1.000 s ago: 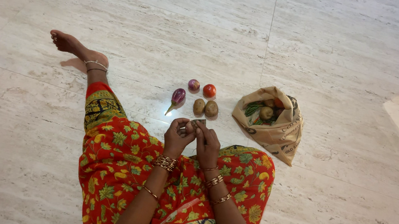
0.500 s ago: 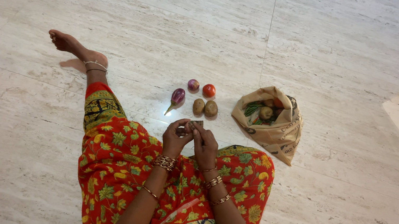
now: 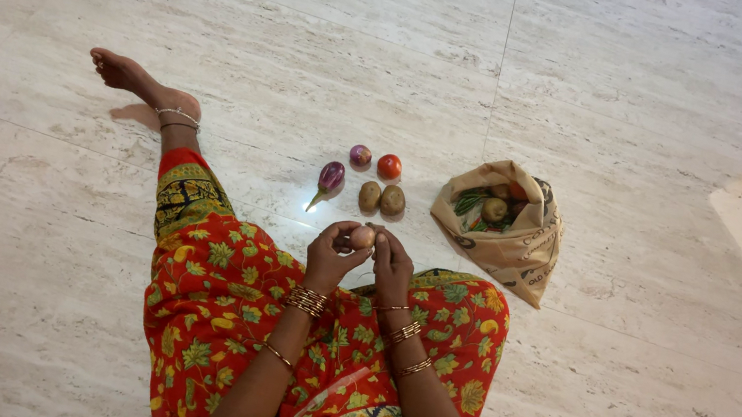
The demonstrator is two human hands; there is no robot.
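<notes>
Both hands grip one small round pale-brown vegetable between them: left hand cups its left side, right hand pinches its right; too round to show any long axis

Small round pale-brown onion, skin on, pinched between my left hand and right hand. Sits just below frame centre, lifted off the floor, above my lap.

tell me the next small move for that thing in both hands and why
Probably set the small onion down by the two potatoes: the left hand and right hand pinch it above the floor, where the other vegetables lie in rows.
</notes>
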